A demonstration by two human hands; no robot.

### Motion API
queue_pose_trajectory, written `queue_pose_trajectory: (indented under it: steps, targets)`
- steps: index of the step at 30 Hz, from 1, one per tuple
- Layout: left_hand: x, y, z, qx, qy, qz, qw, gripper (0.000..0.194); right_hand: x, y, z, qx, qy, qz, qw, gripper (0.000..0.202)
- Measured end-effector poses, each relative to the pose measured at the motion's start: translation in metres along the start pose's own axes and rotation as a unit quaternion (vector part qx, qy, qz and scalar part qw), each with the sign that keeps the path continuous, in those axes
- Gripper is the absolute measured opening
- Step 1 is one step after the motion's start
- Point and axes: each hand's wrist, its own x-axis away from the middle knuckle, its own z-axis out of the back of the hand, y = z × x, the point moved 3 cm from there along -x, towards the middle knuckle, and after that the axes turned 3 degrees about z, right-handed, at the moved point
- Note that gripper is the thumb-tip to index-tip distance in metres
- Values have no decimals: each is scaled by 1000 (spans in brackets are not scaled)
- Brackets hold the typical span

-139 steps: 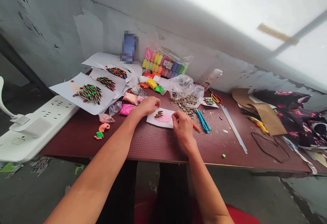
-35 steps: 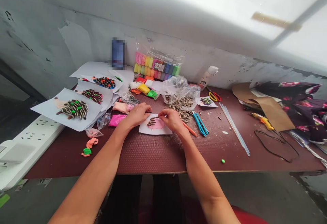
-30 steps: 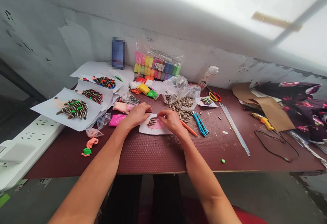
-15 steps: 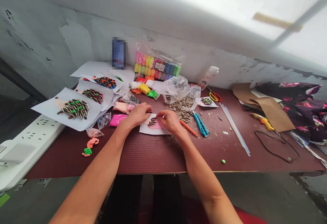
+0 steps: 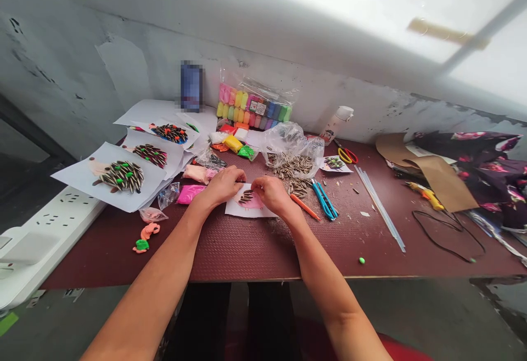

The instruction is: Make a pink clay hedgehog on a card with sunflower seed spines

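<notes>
A small white paper (image 5: 239, 212) lies on the table in front of me, bearing a flat pink clay shape (image 5: 257, 202). Several striped sunflower seeds (image 5: 246, 196) are stuck in the clay's left part. My left hand (image 5: 224, 183) is curled over the paper's upper left edge, fingers closed against it. From the right, my right hand (image 5: 272, 192) reaches over the clay with thumb and fingertips pinched together. Whatever sits in that pinch is too small to make out. A heap of sunflower seeds (image 5: 293, 168) spills from a clear plastic bag (image 5: 290, 135) beyond my right hand.
Right of my hands lie an orange pen (image 5: 305, 207), a blue cutter (image 5: 325, 201), scissors (image 5: 348, 155), glue sticks (image 5: 381, 210) and a glue gun (image 5: 430, 196). Seeded hedgehog pictures (image 5: 96, 188) and a power strip (image 5: 53, 224) are at left. Clay packs (image 5: 255, 106) stand behind.
My right hand's fingertips have shifted very slightly over the pink clay. My left hand stays at the paper's edge. The view has moved a little.
</notes>
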Motion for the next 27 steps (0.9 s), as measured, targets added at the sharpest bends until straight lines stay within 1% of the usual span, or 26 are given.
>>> queue_pose_trajectory:
  steps: [7,12,15,18,20,22,25,27]
  targets:
    - [-1,-2,-1,5,7,-9,1000,20,-3,-5,2,26,-21,22,999,26]
    - [0,-2,-1,2,4,-5,1000,21,0,-3,4,36,-29,8,999,26]
    - [0,-2,-1,-2,5,-6,1000,22,6,3,7,31,-9,-10,999,27]
    - [1,0,1,-3,4,-5,1000,23,10,13,14,6,36,-23,999,25]
    - [1,0,2,-2,0,0,1000,23,13,21,20,4,69,-52,996,25]
    - [1,1,2,-1,-3,4,1000,22,14,32,25,19,95,-101,990,26]
    - [1,1,1,-1,-1,0,1000,20,15,45,29,45,109,-168,979,28]
    - [1,1,1,-1,4,1,1000,19,14,49,28,50,110,-183,976,29]
